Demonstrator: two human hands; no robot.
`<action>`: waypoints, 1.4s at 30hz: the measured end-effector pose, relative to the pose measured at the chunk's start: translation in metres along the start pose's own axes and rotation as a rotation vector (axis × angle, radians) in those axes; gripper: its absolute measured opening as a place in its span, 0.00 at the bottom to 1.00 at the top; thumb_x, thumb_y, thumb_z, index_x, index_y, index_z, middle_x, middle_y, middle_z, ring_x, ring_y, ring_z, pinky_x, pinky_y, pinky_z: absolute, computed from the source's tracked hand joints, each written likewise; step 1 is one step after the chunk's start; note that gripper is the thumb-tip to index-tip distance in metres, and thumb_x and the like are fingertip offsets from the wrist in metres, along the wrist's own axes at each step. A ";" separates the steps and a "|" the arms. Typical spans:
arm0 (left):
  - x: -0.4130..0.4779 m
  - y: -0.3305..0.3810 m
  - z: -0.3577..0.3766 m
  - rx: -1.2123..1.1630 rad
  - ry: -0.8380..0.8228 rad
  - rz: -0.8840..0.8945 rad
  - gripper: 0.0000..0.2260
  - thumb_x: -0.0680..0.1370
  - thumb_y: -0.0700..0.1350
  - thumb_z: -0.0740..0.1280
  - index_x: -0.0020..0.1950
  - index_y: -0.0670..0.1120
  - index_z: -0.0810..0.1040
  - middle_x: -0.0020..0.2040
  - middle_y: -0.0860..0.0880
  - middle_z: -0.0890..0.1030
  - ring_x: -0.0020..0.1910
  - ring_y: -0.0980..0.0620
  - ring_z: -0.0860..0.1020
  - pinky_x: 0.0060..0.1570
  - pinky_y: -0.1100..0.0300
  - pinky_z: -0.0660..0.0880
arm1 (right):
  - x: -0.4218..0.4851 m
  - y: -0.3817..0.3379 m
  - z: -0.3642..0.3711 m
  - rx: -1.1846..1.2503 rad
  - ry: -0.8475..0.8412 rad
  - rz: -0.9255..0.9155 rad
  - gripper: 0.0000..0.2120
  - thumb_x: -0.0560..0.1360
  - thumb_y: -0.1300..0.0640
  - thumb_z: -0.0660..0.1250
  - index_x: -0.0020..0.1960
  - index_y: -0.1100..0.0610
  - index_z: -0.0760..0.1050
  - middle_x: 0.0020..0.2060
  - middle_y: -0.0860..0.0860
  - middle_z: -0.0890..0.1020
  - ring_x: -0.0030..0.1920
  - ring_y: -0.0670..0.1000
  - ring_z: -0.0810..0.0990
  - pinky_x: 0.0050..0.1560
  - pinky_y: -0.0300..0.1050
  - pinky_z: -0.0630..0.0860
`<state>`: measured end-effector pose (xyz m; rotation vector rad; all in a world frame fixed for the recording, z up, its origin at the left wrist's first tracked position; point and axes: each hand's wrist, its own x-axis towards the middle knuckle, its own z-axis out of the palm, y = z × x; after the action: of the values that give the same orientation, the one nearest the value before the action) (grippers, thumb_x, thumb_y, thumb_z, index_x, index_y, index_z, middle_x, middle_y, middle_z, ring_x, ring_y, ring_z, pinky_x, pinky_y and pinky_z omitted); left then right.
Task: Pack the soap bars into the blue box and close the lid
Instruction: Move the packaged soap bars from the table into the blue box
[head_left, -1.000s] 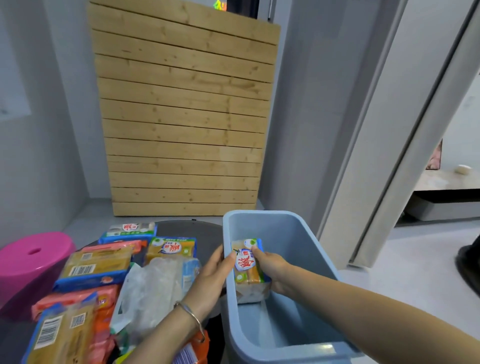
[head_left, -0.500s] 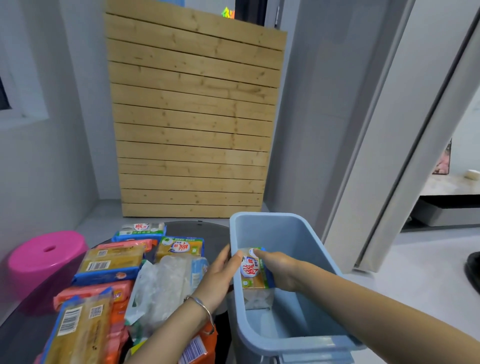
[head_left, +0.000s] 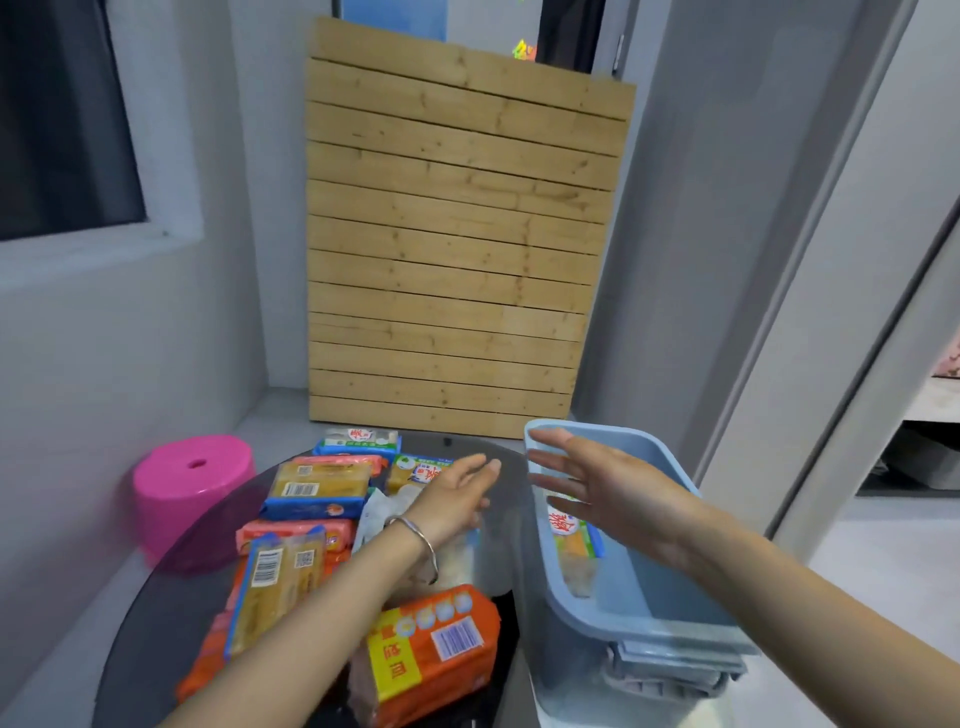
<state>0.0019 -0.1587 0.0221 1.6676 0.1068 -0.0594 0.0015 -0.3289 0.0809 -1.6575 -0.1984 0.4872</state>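
Note:
The blue box (head_left: 670, 621) stands open to the right of a dark round table (head_left: 161, 618). One wrapped soap pack (head_left: 574, 540) stands inside it against the left wall. My right hand (head_left: 608, 486) hovers above the box's left rim, fingers spread, holding nothing. My left hand (head_left: 457, 496), with a bangle on the wrist, is open over the table beside the box. Several wrapped soap packs lie on the table: yellow in blue wrap (head_left: 317, 486), another yellow one (head_left: 275, 582), and an orange pack (head_left: 431, 649) in front.
A crumpled clear plastic bag (head_left: 379, 512) lies under my left wrist. A pink stool (head_left: 192, 491) stands left of the table. A wooden slat panel (head_left: 457, 249) leans against the back wall. A doorway opens at the right.
Both hands let go of the soap pack, which now stands in the box. My hands rose and opened, the left one moving over the table. The camera tilted up.

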 end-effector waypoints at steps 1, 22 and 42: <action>-0.002 -0.001 -0.013 0.004 0.023 -0.005 0.19 0.79 0.52 0.59 0.68 0.48 0.68 0.64 0.49 0.74 0.54 0.51 0.76 0.43 0.65 0.73 | 0.000 -0.003 0.008 0.007 -0.010 -0.014 0.19 0.79 0.45 0.58 0.68 0.49 0.72 0.65 0.47 0.77 0.62 0.47 0.77 0.66 0.45 0.70; -0.042 -0.085 -0.196 0.106 0.291 -0.139 0.13 0.77 0.52 0.63 0.56 0.45 0.76 0.50 0.46 0.83 0.40 0.55 0.79 0.44 0.60 0.76 | 0.086 0.039 0.166 0.009 -0.106 0.291 0.22 0.79 0.46 0.59 0.66 0.58 0.72 0.63 0.56 0.77 0.57 0.53 0.76 0.65 0.49 0.70; -0.056 -0.108 -0.163 0.144 0.116 0.068 0.30 0.73 0.41 0.69 0.72 0.54 0.62 0.62 0.48 0.76 0.59 0.52 0.76 0.54 0.63 0.76 | 0.044 0.054 0.162 0.356 -0.145 0.358 0.23 0.79 0.50 0.60 0.67 0.65 0.67 0.63 0.60 0.77 0.62 0.56 0.77 0.50 0.46 0.81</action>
<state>-0.0689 0.0115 -0.0630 1.8174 0.1363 0.0830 -0.0358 -0.1730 0.0070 -1.3101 0.0802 0.8634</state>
